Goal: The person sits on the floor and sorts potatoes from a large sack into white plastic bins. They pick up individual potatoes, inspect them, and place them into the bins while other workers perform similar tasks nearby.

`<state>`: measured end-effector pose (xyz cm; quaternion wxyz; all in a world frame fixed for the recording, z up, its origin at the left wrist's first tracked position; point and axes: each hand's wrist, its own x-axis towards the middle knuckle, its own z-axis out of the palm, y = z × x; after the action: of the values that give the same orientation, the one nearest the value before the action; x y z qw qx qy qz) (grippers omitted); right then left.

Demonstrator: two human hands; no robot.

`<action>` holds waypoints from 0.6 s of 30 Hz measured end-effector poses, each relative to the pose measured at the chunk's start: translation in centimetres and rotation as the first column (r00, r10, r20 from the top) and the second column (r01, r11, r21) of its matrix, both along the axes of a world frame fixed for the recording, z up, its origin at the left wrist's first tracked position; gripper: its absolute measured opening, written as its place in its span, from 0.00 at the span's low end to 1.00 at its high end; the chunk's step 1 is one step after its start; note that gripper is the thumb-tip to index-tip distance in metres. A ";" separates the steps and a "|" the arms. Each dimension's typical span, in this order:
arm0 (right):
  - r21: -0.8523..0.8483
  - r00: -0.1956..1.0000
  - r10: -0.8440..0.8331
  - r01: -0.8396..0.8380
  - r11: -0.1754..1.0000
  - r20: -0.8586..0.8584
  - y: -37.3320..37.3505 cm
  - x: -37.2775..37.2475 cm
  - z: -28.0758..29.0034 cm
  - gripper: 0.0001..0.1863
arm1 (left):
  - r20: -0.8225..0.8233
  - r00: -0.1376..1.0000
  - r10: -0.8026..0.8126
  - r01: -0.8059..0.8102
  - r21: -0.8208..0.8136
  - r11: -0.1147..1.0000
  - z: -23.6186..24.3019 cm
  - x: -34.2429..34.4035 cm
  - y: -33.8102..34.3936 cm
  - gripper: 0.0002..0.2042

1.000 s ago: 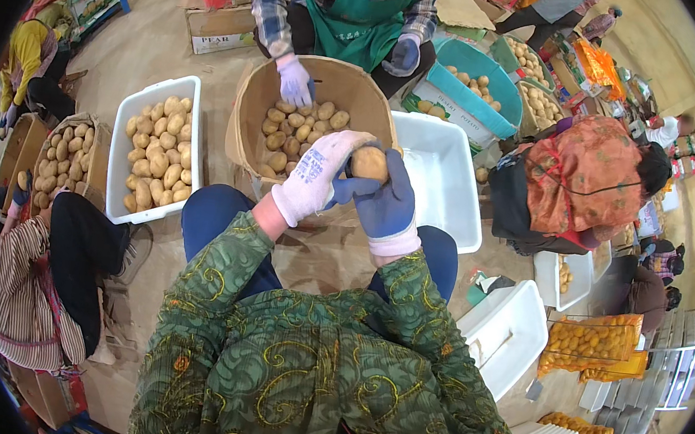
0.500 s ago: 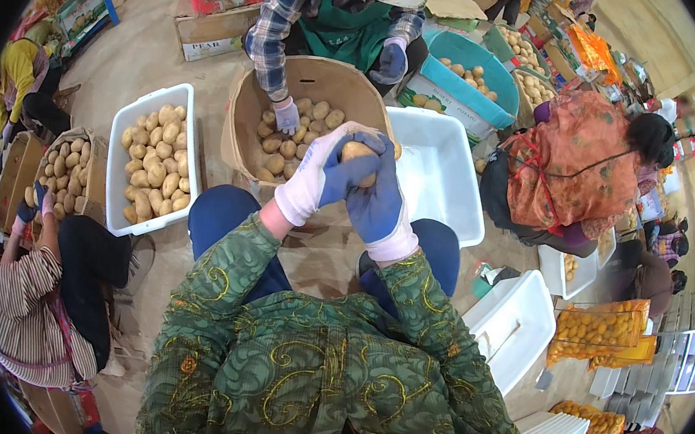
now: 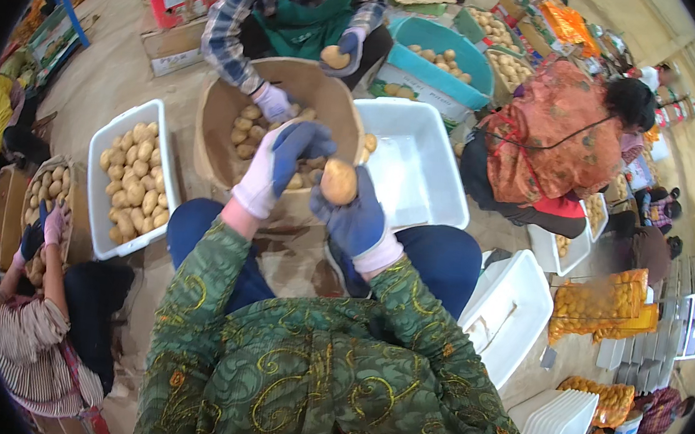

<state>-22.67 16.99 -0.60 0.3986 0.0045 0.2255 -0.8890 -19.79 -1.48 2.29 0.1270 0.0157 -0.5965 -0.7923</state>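
In the head view, the left hand (image 3: 279, 160) wore a knitted, pale-lilac glove with a matte blue-grey coating over the fingers, and the right hand (image 3: 363, 227) wore one of the same kind; both reached out of dark green sleeves (image 3: 421, 316) stitched with curling yellow embroidery. The right hand's fingers were closed round the lower part of a smooth, tan, oval potato (image 3: 339, 183), leaving its rounded upper end bare. The left hand's fingers were curled just beside it; whether they touched it or pinched anything could not be told. The potato appeared in front of the near edge of a round, brown cardboard bin (image 3: 327, 85), its skin an even golden brown. Dusty potatoes (image 3: 243, 127) lay heaped inside the bin, where a co-worker in a plaid shirt and green apron (image 3: 307, 29) had one gloved hand, the other holding a second potato (image 3: 335, 57). To the left stood a rectangular white plastic tub (image 3: 95, 193) piled with potatoes; to the right, a glossy white plastic basin (image 3: 420, 153) with sloping walls. Beneath them spread a dusty, tan floor (image 3: 114, 35). Farther off were a rounded teal plastic bowl (image 3: 445, 32), bulging orange mesh sacks (image 3: 598, 304) and a slanting blue post (image 3: 71, 6)
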 end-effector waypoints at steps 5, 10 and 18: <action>0.086 0.967 0.070 -0.093 0.992 0.244 5.8 -2.3 -7.4 0.29 | 0.006 0.998 0.059 -0.055 -0.269 0.961 1.3 0.8 -0.1 0.12; 0.075 0.975 -0.151 0.165 0.983 -0.162 6.1 -21.9 -2.3 0.25 | 0.099 0.990 0.099 -0.026 -0.561 0.827 0.0 1.8 -0.6 0.08; 0.345 0.947 -0.101 0.209 0.915 -0.306 1.6 -25.1 -1.4 0.26 | 0.012 1.000 -0.007 0.014 -0.946 0.323 -4.9 1.4 -5.0 0.11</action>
<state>-47.76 18.55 -2.05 0.2816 -0.0283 0.4435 -0.8504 -18.44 -6.45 -2.61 0.1055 -0.0627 -0.9466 -0.2981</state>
